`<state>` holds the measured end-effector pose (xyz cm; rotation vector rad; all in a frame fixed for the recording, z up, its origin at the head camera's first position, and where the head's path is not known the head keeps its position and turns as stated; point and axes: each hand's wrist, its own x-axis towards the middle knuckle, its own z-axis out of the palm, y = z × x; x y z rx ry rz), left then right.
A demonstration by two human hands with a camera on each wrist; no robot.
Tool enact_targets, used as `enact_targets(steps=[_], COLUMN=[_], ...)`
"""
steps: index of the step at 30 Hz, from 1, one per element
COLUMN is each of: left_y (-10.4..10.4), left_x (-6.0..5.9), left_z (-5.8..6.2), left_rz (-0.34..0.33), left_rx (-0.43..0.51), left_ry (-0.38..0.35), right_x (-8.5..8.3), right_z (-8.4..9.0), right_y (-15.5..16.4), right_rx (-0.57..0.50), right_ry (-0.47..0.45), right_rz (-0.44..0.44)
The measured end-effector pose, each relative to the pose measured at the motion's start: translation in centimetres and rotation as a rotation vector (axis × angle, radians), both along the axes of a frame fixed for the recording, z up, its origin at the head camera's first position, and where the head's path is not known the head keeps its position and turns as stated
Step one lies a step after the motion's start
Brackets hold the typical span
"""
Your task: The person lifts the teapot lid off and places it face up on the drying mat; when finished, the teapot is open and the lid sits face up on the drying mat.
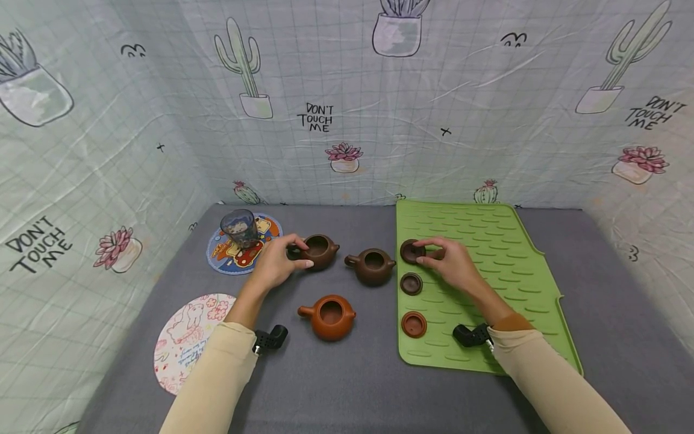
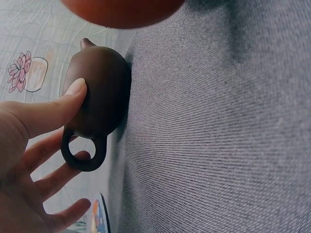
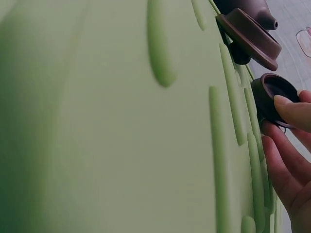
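Note:
My left hand [image 1: 278, 260] holds a dark brown teapot [image 1: 323, 260] by its handle side. In the left wrist view the thumb presses on the body of this lidless pot [image 2: 104, 92], while other fingers spread behind its ring handle. At the green mat's far left corner, my right hand [image 1: 452, 262] pinches a dark teapot lid [image 1: 410, 252], its hollow side up; the right wrist view shows thumb and fingers at the lid's rim [image 3: 262, 94]. Nearer me on the mat lie a second dark lid [image 1: 411, 284] and an orange-brown lid [image 1: 414, 325].
Another dark open teapot [image 1: 373, 271] stands between my hands, with an orange-brown open teapot [image 1: 332, 322] nearer me. A clear glass [image 1: 240, 228] sits on a blue patterned coaster [image 1: 217, 259] at the far left. A pink-and-white round mat [image 1: 168, 352] lies nearer. The green mat [image 1: 488, 223] covers the right side.

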<state>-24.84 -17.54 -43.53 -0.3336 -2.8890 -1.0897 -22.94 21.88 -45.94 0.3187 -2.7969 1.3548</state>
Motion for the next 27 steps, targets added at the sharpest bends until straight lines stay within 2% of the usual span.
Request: enact_targets(steps=[7,18,22,27], left_y=[0.0,0.0,0.0,0.0], left_x=[0.0,0.1,0.1,0.1], left_z=[0.1,0.2,0.2,0.3], left_rz=[0.001,0.002,0.002,0.002], left_rx=[-0.005,0.0,0.0,0.0], left_ry=[-0.01,-0.013,-0.009,-0.008], right_x=[-0.4,-1.4,-1.4,-1.4], right_z=[0.0,0.6,0.8,0.6], right_y=[-0.2,-0.4,-0.4,-0.6], right_rx=[0.03,0.089,0.104,0.113], right_ry=[-0.001,0.019,0.001,0.021], right_rz=[-0.025,0.007,0.002,-0.013])
